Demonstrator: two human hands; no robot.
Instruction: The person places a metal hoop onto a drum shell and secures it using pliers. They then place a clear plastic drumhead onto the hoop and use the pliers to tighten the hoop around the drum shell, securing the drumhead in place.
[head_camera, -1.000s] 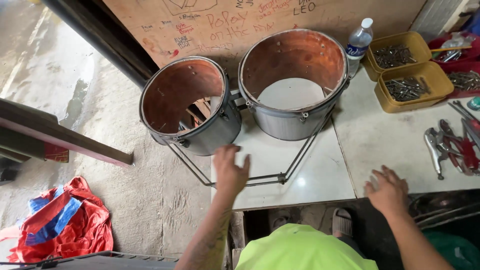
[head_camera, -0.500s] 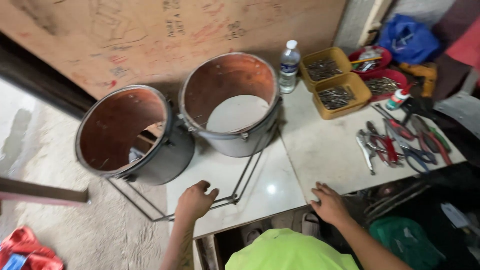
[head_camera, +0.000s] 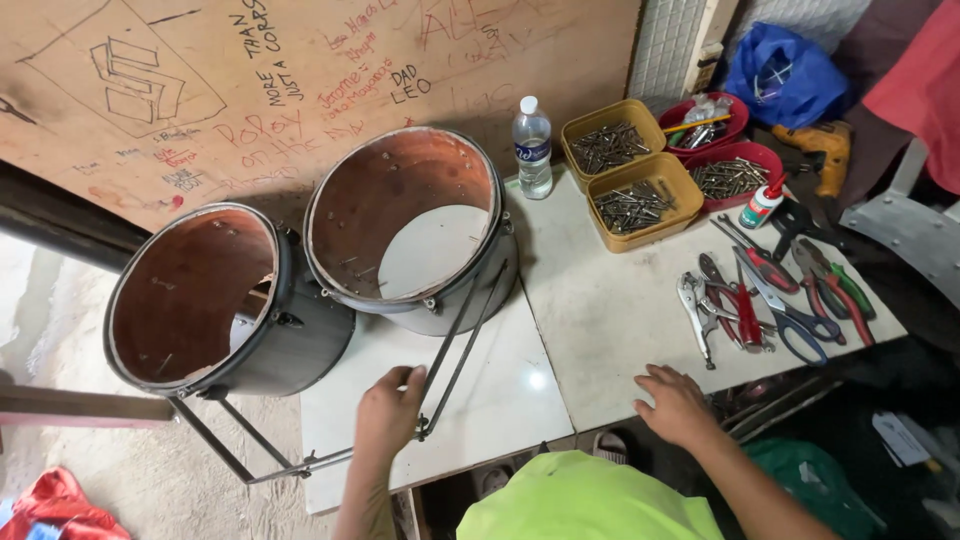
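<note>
My left hand (head_camera: 388, 412) rests on the white tiled table (head_camera: 600, 300) with its fingers curled against a thin rod of the metal stand (head_camera: 455, 345). That stand runs under two open drum shells with rusty brown insides. The left drum shell (head_camera: 180, 290) hangs past the table's left edge. Standing on the table against the wall is the right drum shell (head_camera: 400, 190). My right hand (head_camera: 675, 405) lies flat near the front edge with its fingers apart, holding nothing. A lime-green shirt fills the bottom of the view.
A water bottle (head_camera: 532, 145), two yellow trays of screws (head_camera: 640, 200) and red bowls (head_camera: 735, 170) stand at the back right. Pliers and scissors (head_camera: 760, 300) lie right of my right hand. A scribbled plywood wall (head_camera: 250, 90) is behind; a red cloth (head_camera: 40, 505) is on the floor.
The view swung right and closer to the table. My left hand went from spread flat to curled against the stand's rod. My right hand stayed flat near the front edge.
</note>
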